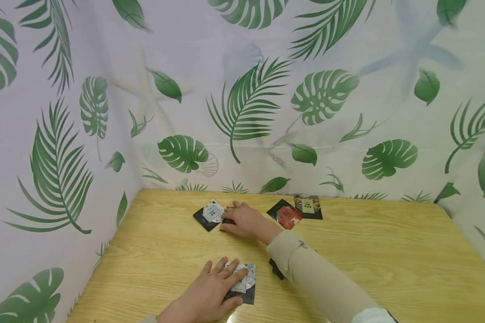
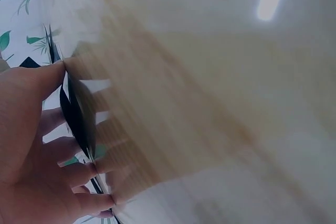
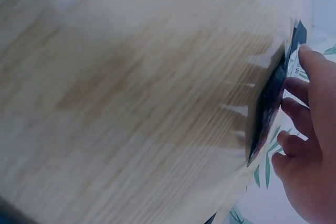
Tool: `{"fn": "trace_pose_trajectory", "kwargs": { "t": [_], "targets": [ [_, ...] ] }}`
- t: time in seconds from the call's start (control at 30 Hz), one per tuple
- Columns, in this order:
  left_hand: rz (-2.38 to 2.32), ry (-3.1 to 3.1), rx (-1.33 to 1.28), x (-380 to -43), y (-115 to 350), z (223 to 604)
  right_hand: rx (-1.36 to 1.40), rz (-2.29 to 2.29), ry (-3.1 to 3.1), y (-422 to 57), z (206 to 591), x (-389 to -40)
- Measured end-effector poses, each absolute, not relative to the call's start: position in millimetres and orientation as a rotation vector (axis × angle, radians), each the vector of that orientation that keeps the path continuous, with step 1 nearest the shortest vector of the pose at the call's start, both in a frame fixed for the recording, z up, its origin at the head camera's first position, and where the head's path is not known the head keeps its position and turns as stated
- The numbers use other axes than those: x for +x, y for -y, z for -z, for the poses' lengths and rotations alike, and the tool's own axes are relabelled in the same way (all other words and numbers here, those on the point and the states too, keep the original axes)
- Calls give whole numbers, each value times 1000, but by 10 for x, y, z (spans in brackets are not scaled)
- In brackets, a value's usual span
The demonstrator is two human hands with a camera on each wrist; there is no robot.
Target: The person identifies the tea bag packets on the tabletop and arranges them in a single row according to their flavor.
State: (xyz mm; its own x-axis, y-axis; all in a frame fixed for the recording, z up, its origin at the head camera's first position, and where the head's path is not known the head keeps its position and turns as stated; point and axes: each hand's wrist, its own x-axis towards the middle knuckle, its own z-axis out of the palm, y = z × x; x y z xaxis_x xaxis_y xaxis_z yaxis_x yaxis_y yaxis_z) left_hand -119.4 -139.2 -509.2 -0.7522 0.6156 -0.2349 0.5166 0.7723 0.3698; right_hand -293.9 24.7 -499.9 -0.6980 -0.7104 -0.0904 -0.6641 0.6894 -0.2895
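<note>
My left hand (image 1: 210, 291) rests with spread fingers on a square black packet (image 1: 248, 297) with a pale blue-and-white print and label, near the front of the table. In the left wrist view its thumb and fingertips touch the face of the packet (image 2: 79, 116), seen edge-on. Farther back, my right hand (image 1: 246, 220) lies over a dark packet (image 1: 227, 220), covering most of it. The right wrist view has the fingertips on this packet (image 3: 269, 108). Just left of that hand, a black packet with a white label (image 1: 213, 211) lies at an angle, close against the covered one.
Right of my right hand lie a black packet with a red print (image 1: 289, 216) and one with a food picture and yellow label (image 1: 308, 205), overlapping. Another black packet (image 1: 276, 270) is partly hidden under my right forearm. A leaf-patterned cloth (image 1: 242, 170) borders the wooden table (image 1: 380, 251).
</note>
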Motion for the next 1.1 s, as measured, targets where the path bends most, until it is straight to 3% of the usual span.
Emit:
{"fn": "trace_pose_trajectory", "kwargs": {
  "t": [0.57,1.1],
  "targets": [
    [-414,-2625,878,-1185,1369,5086,-980,318,-2684,-65,5047,-2940],
    [-403,-2654,889,-1184,1379,5112,-1072,318,-2659,-456,5001,-2837]
  ]
}}
